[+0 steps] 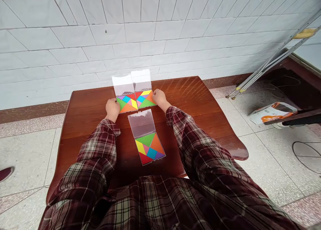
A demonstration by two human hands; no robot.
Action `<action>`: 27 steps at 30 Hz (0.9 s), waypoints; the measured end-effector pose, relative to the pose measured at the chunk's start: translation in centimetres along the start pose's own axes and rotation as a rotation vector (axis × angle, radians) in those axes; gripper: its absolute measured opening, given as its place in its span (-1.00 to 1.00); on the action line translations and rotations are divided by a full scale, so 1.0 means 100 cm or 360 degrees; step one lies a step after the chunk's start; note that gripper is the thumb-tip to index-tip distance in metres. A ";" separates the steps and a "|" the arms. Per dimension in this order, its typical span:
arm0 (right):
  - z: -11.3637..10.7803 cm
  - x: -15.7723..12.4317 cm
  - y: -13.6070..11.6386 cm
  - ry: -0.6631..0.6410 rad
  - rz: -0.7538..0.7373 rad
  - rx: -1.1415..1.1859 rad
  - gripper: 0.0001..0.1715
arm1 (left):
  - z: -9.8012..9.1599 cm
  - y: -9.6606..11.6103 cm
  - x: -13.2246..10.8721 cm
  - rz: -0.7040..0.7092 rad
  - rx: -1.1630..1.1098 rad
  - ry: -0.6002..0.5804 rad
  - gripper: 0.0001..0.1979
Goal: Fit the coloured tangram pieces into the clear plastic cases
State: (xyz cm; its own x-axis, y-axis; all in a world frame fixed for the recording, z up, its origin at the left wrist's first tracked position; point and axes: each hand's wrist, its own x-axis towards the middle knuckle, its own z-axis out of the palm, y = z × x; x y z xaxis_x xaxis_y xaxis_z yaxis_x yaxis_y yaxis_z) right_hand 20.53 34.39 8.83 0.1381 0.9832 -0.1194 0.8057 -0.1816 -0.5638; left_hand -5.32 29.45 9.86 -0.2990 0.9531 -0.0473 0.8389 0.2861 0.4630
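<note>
Two tangram boxes lie side by side near the back of the table, their clear lids raised. My left hand [112, 109] is closed at the outer edge of the left tangram box [127, 103]. On the far side of the pair, my right hand [159, 98] grips the outer edge of the right tangram box [144, 99]. Both boxes hold flat coloured pieces and touch or nearly touch each other. Closer to my body lies a third tangram box [150, 148], set at a slant with its clear lid [141, 123] folded back; neither hand touches it.
The brown wooden table [200, 106] stands close to a white tiled wall [140, 32]. On the right, metal crutches [273, 57] lean by a dark piece of furniture, with a white and orange box [273, 112] below. A shoe [6, 173] shows at the left.
</note>
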 end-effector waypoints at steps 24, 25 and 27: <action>-0.003 -0.007 0.000 -0.0037 0.0005 -0.0033 -0.74 | 0.003 -0.004 0.003 0.0017 -0.0068 0.0019 -0.79; -0.003 -0.008 0.000 -0.0035 0.0007 -0.0030 -0.75 | 0.003 -0.004 0.003 0.0017 -0.0076 0.0029 -0.79; -0.003 -0.008 0.000 -0.0032 0.0008 -0.0027 -0.76 | 0.003 -0.003 0.003 0.0016 -0.0089 0.0046 -0.80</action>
State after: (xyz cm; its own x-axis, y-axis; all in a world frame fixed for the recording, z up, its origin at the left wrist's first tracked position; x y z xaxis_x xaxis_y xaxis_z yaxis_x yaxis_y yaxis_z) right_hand 20.58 33.57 9.20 0.1309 0.9817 -0.1384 0.8149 -0.1860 -0.5490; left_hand -5.55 29.67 9.47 -0.3043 0.9524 -0.0171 0.8155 0.2698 0.5120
